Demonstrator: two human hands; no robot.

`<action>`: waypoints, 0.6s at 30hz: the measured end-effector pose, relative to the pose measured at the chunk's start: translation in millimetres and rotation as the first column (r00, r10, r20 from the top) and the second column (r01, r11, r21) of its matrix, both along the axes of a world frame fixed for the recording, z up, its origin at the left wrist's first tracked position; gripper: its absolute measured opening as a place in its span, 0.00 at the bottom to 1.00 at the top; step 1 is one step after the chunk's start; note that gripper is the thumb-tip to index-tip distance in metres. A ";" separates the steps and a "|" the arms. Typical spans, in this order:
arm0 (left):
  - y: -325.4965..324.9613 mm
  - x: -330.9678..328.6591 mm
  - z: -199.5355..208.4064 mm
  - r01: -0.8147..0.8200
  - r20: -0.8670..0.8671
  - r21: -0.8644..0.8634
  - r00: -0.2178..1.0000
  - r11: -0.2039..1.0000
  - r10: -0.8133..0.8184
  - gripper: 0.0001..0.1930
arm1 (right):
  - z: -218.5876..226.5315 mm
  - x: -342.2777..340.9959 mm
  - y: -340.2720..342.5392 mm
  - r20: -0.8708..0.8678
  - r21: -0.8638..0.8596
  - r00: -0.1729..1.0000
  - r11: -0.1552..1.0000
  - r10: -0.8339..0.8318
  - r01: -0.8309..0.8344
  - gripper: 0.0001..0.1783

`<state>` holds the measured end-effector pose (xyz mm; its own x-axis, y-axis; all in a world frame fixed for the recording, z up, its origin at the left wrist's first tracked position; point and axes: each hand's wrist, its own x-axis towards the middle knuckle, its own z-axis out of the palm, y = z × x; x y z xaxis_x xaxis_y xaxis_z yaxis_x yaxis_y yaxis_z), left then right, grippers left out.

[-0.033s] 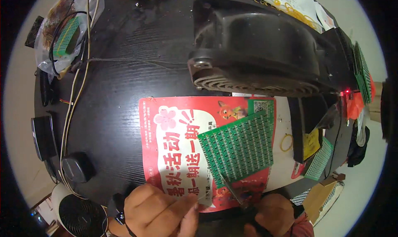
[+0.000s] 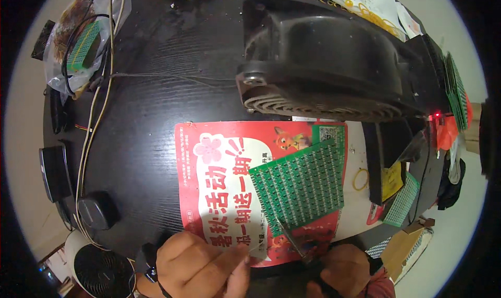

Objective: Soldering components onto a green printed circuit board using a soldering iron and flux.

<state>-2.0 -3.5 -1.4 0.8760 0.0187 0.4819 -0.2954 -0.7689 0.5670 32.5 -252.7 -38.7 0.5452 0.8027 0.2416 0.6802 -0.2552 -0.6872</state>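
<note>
A green circuit board panel (image 2: 300,186) with rows of small parts lies tilted on a red and white printed sheet (image 2: 190,193). A corner of another green board shows from under its upper right. My right hand (image 2: 347,272), closed at the lower edge, holds slim metal tweezers (image 2: 293,240) whose tips reach the panel's near edge. Left of it, my left hand (image 2: 201,269) is closed with thumb and forefinger pinched over the sheet's near edge. Something thin and pale seems to stick out of that pinch, too fine to name.
A black blower fan (image 2: 334,52) stands just beyond the sheet. Cables (image 2: 96,120) run down the left, by a plastic bag (image 2: 57,52) with green boards. More boards (image 2: 404,201) lean at the right, near a yellow rubber band (image 2: 360,179). A round fan (image 2: 102,269) sits lower left.
</note>
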 end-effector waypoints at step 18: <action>-4.5 -0.8 -2.8 -0.029 -0.023 -0.078 0.999 0.997 0.028 0.08 | -2.7 -2.3 5.0 0.107 0.188 0.993 0.982 -0.046 0.025 0.20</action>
